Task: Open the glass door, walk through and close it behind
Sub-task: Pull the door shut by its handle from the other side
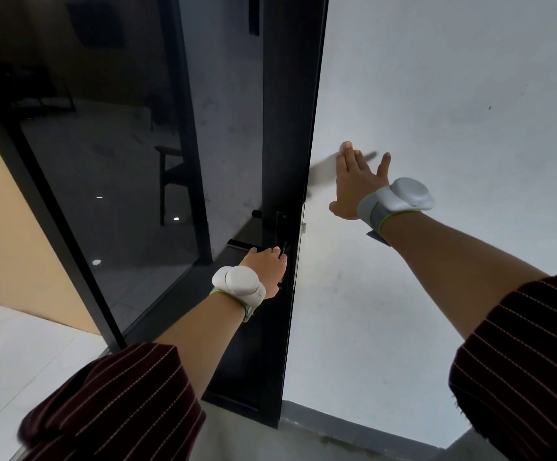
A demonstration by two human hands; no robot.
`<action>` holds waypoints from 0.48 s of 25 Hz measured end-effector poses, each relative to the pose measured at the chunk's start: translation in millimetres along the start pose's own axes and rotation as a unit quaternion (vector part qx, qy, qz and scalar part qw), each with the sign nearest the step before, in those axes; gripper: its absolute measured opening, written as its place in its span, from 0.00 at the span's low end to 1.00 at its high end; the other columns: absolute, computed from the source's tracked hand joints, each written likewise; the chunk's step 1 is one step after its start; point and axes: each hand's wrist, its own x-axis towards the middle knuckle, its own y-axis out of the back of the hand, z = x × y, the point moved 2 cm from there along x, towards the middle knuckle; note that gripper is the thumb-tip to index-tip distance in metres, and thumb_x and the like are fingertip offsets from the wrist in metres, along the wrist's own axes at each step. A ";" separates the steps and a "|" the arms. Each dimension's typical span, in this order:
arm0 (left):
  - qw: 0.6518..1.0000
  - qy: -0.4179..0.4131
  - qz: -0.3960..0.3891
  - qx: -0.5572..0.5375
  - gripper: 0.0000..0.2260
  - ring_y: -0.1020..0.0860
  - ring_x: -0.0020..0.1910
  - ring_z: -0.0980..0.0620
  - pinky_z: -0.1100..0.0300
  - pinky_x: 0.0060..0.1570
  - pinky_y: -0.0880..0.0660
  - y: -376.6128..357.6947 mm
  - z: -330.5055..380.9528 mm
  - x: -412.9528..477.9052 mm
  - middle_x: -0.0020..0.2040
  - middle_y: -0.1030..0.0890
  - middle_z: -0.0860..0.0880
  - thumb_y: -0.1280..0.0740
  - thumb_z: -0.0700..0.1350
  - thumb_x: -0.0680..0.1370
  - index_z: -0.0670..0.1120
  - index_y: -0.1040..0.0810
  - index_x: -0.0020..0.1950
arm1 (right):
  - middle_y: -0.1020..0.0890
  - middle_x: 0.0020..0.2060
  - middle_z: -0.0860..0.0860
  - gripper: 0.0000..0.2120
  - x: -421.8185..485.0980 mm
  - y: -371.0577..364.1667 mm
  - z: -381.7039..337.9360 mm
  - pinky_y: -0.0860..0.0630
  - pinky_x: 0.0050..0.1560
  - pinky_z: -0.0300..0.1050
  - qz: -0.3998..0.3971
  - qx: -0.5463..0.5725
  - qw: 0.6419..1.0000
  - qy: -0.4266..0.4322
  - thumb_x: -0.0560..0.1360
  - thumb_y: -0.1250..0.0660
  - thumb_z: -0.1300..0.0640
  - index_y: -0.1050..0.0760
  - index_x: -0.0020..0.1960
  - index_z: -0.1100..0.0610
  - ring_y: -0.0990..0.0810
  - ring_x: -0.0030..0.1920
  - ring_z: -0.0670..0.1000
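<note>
A dark glass door [110, 154] in a black frame fills the left and middle of the head view. Its black lever handle [238, 243] sits on the frame's right stile. My left hand [267, 266] is wrapped around the handle near its plate. My right hand [357, 179] is spread flat with fingers apart against the white wall just right of the door edge. Both wrists carry white sensor bands. The door's right edge [307, 181] stands slightly off the wall line; I cannot tell how far it is open.
The white wall [453, 94] runs along the right, with a grey skirting [353, 424] at the floor. A tan wall [0, 227] lies left of the door. Through the glass a dark chair [174, 181] and a tiled floor show. Pale floor tiles [20, 344] lie at lower left.
</note>
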 end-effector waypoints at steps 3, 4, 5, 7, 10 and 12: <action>1.000 0.005 0.001 -0.017 0.28 0.35 0.73 0.43 0.46 0.72 0.37 0.8 -0.3 -0.2 0.76 0.40 0.41 0.39 0.44 0.80 0.39 0.45 0.76 | 0.59 0.79 0.54 0.41 0.7 -1.0 0.7 0.58 0.72 0.71 0.001 -0.001 1.000 0.003 0.75 0.38 0.52 0.59 0.79 0.61 0.55 0.79 0.53; 1.000 0.008 0.002 -0.024 0.28 0.35 0.73 0.44 0.46 0.72 0.37 0.2 -0.7 -0.5 0.76 0.40 0.42 0.39 0.44 0.80 0.40 0.45 0.77 | 0.59 0.79 0.54 0.41 0.9 -1.6 1.0 0.58 0.72 0.71 0.001 -0.002 1.000 0.004 0.75 0.38 0.52 0.59 0.79 0.61 0.55 0.79 0.53; 0.999 0.010 0.000 -0.031 0.28 0.36 0.73 0.44 0.46 0.72 0.38 -0.1 -0.9 -0.7 0.77 0.40 0.42 0.39 0.43 0.80 0.40 0.46 0.77 | 0.59 0.79 0.54 0.42 1.0 -2.1 1.5 0.58 0.72 0.71 0.002 -0.003 1.000 0.006 0.75 0.38 0.52 0.59 0.79 0.61 0.55 0.79 0.53; 0.999 0.010 -0.008 -0.038 0.29 0.38 0.74 0.44 0.45 0.73 0.39 -0.4 -2.0 -0.9 0.77 0.42 0.43 0.39 0.43 0.80 0.41 0.47 0.77 | 0.59 0.79 0.54 0.42 1.1 -2.4 1.9 0.58 0.72 0.71 0.004 -0.003 1.000 0.009 0.75 0.38 0.52 0.58 0.79 0.61 0.55 0.79 0.53; 0.999 0.015 -0.021 -0.044 0.30 0.40 0.75 0.45 0.43 0.73 0.41 0.3 -4.9 -1.8 0.78 0.43 0.45 0.39 0.44 0.80 0.41 0.49 0.78 | 0.59 0.79 0.54 0.42 1.4 -2.2 1.0 0.58 0.72 0.71 0.010 -0.002 1.000 0.015 0.74 0.37 0.52 0.58 0.78 0.61 0.55 0.79 0.53; 0.998 0.018 -0.028 -0.049 0.30 0.41 0.76 0.46 0.43 0.74 0.43 3.2 -8.5 -2.7 0.78 0.42 0.46 0.40 0.45 0.80 0.42 0.50 0.78 | 0.59 0.79 0.54 0.42 1.8 -0.4 0.1 0.58 0.72 0.71 0.005 0.000 1.000 0.023 0.74 0.37 0.51 0.58 0.79 0.61 0.55 0.79 0.53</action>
